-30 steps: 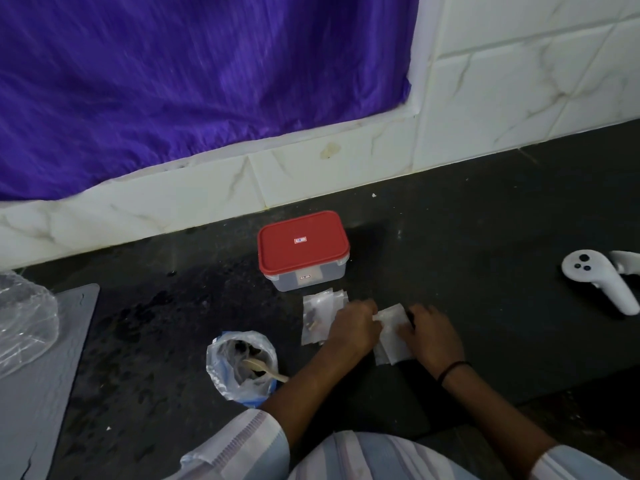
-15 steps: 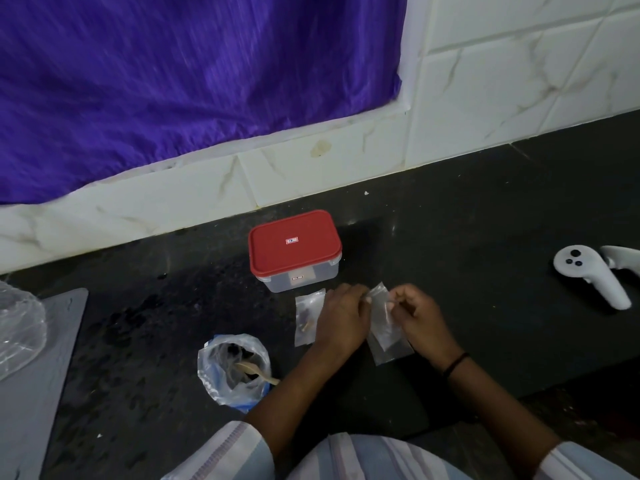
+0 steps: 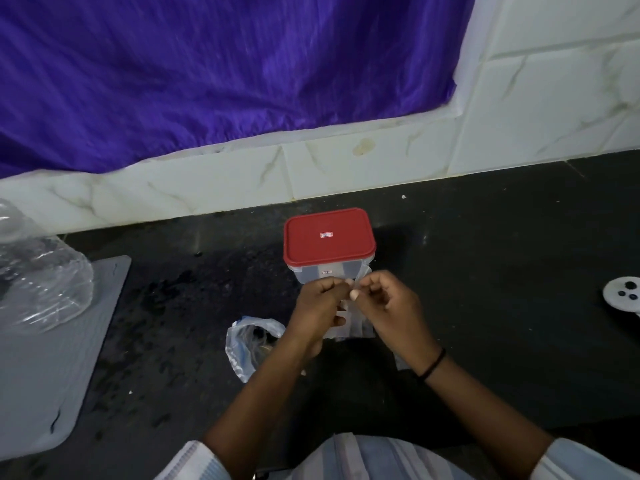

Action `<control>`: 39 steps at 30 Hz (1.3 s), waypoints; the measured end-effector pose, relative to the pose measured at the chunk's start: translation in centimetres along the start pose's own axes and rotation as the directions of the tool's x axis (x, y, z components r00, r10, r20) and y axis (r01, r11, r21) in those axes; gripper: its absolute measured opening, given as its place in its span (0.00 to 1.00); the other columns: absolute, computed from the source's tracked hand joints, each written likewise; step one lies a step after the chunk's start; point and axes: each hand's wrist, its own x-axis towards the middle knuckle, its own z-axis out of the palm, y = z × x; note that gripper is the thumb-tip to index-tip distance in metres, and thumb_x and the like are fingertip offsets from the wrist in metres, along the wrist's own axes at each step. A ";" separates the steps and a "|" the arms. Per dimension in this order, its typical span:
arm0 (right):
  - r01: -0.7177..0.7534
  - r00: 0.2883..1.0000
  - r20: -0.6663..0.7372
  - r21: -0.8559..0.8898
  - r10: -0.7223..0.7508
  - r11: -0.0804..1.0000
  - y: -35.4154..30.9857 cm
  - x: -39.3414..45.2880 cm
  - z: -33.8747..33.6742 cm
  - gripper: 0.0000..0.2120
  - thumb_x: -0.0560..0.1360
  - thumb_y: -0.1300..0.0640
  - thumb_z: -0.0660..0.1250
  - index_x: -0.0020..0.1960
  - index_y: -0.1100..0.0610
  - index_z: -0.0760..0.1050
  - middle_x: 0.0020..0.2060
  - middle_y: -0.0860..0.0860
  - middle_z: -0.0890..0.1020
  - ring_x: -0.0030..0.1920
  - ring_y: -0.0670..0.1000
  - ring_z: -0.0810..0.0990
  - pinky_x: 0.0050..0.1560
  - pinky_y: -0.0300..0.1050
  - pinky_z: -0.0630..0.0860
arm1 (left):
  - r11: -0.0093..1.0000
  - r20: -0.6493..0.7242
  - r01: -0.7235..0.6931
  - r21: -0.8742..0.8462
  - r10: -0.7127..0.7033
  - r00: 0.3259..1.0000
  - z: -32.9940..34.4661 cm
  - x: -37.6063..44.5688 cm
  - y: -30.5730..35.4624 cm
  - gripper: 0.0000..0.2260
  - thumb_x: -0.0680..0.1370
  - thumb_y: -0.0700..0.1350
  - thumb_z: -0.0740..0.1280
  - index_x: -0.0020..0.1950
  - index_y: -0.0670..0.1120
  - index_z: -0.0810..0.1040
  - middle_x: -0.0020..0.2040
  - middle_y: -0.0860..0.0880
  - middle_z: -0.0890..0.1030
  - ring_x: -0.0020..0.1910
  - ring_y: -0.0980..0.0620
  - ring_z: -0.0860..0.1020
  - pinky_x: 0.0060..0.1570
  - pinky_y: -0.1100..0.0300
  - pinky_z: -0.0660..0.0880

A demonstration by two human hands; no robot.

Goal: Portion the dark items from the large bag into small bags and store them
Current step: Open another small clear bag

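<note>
Both forearms reach forward over the dark surface [image 3: 485,271], wrists raised, and meet just in front of the red-lidded box [image 3: 329,245]. The left hand [image 3: 320,306] and the right hand [image 3: 391,310] each pinch the top edge of a small clear bag [image 3: 353,323] between curled fingers and thumb, knuckles nearly touching. The bag hangs upright from their grip, its long axis vertical, mouth upward, lower end near the surface. In front of the box and to its left sits the large bag [image 3: 252,344], crumpled, with dark items inside. A white controller [image 3: 623,297] lies well to the box's right.
</note>
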 end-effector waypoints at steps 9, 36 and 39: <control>-0.155 0.972 0.179 0.010 0.151 0.988 -1.0 0.4 2.9 0.06 0.72 0.55 0.74 0.46 0.53 0.78 0.40 0.48 0.82 0.41 0.42 0.80 0.43 0.38 0.79 | 0.949 0.042 0.181 -0.258 -0.176 0.983 -3.5 -2.4 -0.3 0.07 0.78 0.40 0.67 0.52 0.39 0.82 0.42 0.43 0.83 0.40 0.50 0.83 0.41 0.56 0.81; 0.177 0.866 0.498 -0.373 0.036 0.911 -4.9 1.6 4.5 0.06 0.75 0.60 0.69 0.49 0.51 0.79 0.38 0.46 0.82 0.37 0.42 0.81 0.39 0.41 0.80 | 0.670 -0.017 -0.409 0.619 0.533 0.846 -7.9 -5.0 -1.6 0.18 0.66 0.53 0.64 0.56 0.53 0.75 0.53 0.58 0.75 0.52 0.58 0.73 0.49 0.68 0.69; 0.084 0.783 0.619 -0.213 0.068 0.973 -5.7 1.9 4.9 0.12 0.76 0.61 0.68 0.54 0.46 0.79 0.35 0.48 0.82 0.32 0.43 0.81 0.32 0.40 0.78 | 0.565 0.134 -0.466 0.681 0.530 0.837 -9.2 -4.8 -2.8 0.36 0.67 0.54 0.74 0.73 0.52 0.65 0.65 0.60 0.67 0.64 0.60 0.67 0.60 0.73 0.63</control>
